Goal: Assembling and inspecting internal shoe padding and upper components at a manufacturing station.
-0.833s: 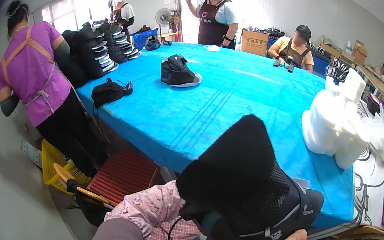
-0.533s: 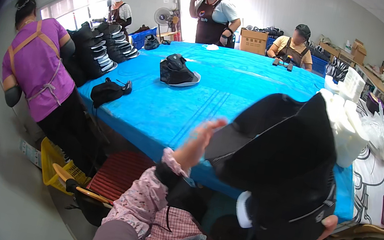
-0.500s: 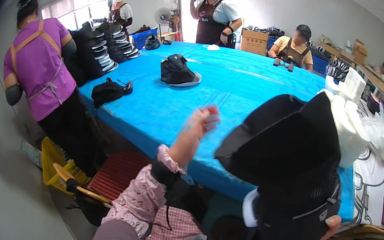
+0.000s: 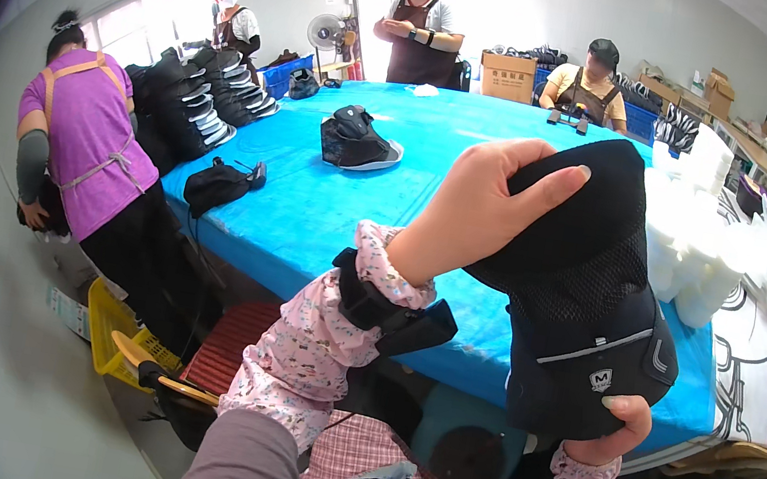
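Soft, light black shoe upper (image 4: 587, 294) held up in both my hands.
My left hand (image 4: 480, 205) pinches its floppy top; my right hand (image 4: 620, 431) cups the stiffer heel.

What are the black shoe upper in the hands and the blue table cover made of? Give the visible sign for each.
Black shoe upper: seemingly textile, matte, with an open mesh panel and a smoother, faintly shiny lower part, perhaps synthetic. Blue table cover: probably plastic sheet or coated cloth, with slight sheen and fine wrinkles.
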### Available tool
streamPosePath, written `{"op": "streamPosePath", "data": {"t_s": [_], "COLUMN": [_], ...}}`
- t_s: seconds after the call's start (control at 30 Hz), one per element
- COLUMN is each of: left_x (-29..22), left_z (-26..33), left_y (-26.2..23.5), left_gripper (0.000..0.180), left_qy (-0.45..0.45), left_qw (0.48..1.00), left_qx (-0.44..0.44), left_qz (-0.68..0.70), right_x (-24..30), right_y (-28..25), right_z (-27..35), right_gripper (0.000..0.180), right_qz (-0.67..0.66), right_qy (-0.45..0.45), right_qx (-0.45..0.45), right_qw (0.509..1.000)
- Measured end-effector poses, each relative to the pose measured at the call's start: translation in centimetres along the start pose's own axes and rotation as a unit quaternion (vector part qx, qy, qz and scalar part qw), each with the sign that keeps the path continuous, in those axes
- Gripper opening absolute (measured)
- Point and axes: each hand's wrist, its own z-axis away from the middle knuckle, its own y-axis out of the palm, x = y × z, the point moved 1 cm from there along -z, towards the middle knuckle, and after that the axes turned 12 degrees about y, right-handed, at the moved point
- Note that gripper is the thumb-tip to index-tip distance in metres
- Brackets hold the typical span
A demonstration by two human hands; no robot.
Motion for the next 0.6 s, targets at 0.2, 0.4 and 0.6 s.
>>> {"op": "streamPosePath", "data": {"t_s": [0.2, 0.4, 0.6], "left_x": [2.5, 5.3, 2.6], "left_z": [-1.5, -0.8, -0.2], "left_y": [1.8, 1.4, 2.9], "left_gripper": [0.038, 0.03, 0.016], "left_qy": [0.04, -0.042, 0.135], "left_qw": [0.996, 0.997, 0.951], "left_qx": [-0.002, 0.03, -0.058], "left_qz": [-0.079, -0.05, -0.271], "right_x": [-1.3, -1.3, -0.1], "right_y": [0.0, 1.6, 2.2], "right_z": [-1.0, -2.3, -2.8], "right_gripper": [0.05, 0.043, 0.032], "right_qz": [-0.183, -0.482, -0.545], "right_qy": [0.28, 0.292, 0.322], "right_qx": [-0.233, -0.136, -0.096], "right_qw": [0.913, 0.815, 0.768]}}
